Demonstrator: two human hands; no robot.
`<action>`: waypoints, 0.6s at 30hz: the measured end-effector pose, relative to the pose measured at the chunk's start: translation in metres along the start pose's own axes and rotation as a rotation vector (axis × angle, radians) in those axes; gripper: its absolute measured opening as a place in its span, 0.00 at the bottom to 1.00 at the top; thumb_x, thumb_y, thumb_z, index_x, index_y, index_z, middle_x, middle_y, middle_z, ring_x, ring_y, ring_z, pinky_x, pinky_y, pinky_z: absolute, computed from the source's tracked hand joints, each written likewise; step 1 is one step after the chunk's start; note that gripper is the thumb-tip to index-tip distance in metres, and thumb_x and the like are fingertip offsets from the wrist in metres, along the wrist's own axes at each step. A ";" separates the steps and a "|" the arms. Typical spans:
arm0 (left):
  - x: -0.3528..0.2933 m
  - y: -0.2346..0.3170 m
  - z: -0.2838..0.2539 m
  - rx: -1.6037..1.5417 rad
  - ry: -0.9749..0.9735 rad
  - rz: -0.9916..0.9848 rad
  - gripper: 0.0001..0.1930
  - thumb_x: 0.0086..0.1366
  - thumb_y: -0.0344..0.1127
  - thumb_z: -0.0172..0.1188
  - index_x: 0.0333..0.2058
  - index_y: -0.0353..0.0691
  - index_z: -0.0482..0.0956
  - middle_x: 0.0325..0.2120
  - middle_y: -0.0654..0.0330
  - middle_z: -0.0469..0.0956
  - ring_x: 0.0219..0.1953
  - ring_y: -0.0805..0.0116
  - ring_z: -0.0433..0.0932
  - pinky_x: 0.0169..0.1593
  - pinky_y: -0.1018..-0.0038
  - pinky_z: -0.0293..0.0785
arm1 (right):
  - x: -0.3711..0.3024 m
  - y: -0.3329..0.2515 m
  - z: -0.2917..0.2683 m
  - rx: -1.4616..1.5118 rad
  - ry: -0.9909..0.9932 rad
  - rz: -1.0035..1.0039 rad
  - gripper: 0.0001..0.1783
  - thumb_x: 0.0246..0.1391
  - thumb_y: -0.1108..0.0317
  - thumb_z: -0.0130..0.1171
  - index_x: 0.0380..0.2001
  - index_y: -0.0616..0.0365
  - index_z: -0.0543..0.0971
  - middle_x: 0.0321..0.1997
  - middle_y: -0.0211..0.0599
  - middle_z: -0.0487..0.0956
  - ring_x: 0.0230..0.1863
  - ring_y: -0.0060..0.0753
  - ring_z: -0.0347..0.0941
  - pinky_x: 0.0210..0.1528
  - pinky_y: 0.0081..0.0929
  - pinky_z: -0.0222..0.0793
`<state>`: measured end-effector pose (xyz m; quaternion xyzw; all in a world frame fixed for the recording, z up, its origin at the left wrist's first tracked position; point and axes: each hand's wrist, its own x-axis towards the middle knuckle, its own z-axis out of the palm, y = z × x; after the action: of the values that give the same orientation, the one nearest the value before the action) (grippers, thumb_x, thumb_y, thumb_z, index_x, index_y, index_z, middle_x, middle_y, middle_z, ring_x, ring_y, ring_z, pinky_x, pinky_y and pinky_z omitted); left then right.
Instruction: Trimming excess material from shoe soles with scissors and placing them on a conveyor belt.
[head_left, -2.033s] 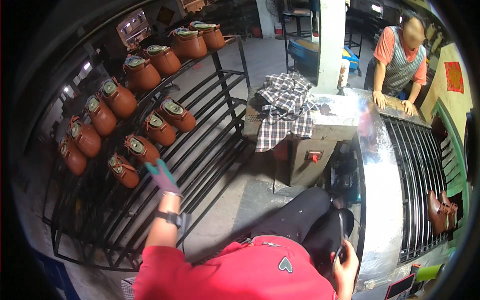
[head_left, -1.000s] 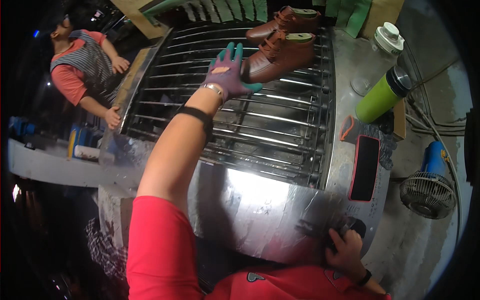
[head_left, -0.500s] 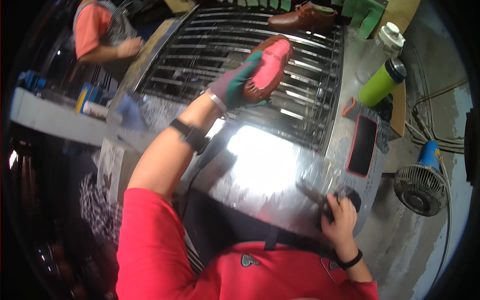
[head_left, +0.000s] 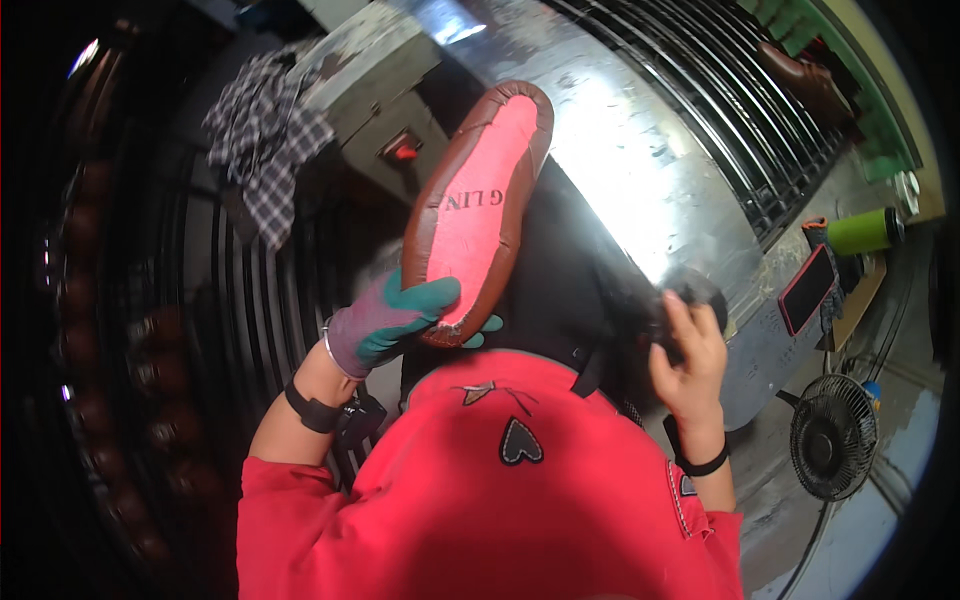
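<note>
A brown leather shoe upper, its pink underside turned toward me with dark lettering on it, stands tilted in front of my body; call it the shoe [head_left: 478, 235]. My left hand [head_left: 385, 325], in a purple and teal knit glove, is closed around its lower end, thumb on the pink face. To the right, my bare right hand [head_left: 692, 360] has its fingers curled at a dark, motion-blurred object [head_left: 705, 292] by the edge of the shiny metal tabletop [head_left: 625, 190]. What that object is cannot be made out.
Beyond the tabletop runs a conveyor of metal slats [head_left: 715, 110], with another brown shoe [head_left: 800, 75] at its far side. At right are a phone [head_left: 805, 290], a green bottle [head_left: 860, 232] and a fan [head_left: 830, 440]. A plaid cloth [head_left: 265, 140] hangs left, above dark racks.
My left hand has brought the shoe from over the slats back toward my body. The view has swung left. My right hand stays near the table edge at the dark object.
</note>
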<state>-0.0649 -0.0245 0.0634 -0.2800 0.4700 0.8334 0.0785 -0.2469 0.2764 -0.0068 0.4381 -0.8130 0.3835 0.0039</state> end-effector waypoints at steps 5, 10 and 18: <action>-0.014 -0.073 -0.032 -0.263 -0.021 -0.076 0.29 0.69 0.38 0.60 0.63 0.32 0.64 0.52 0.48 0.77 0.52 0.49 0.81 0.55 0.61 0.80 | 0.040 -0.043 0.039 -0.036 -0.310 -0.310 0.33 0.41 0.69 0.68 0.56 0.46 0.79 0.36 0.40 0.75 0.32 0.44 0.74 0.33 0.38 0.72; -0.015 -0.123 -0.043 -0.307 -0.100 -0.100 0.28 0.72 0.44 0.55 0.62 0.30 0.66 0.54 0.46 0.76 0.56 0.51 0.78 0.61 0.62 0.73 | 0.034 -0.041 0.058 -0.187 -0.466 -0.417 0.28 0.46 0.68 0.67 0.55 0.44 0.80 0.30 0.35 0.70 0.30 0.38 0.73 0.29 0.34 0.70; -0.015 -0.127 -0.052 -0.386 -0.112 -0.141 0.26 0.69 0.42 0.58 0.60 0.33 0.69 0.50 0.54 0.78 0.51 0.62 0.79 0.56 0.68 0.76 | 0.049 -0.048 0.054 -0.336 -0.561 -0.537 0.32 0.41 0.69 0.67 0.55 0.42 0.80 0.30 0.33 0.68 0.29 0.35 0.71 0.28 0.32 0.70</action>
<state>0.0177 0.0040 -0.0434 -0.2752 0.2759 0.9147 0.1076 -0.2251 0.1928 0.0018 0.7151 -0.6907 0.0968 -0.0460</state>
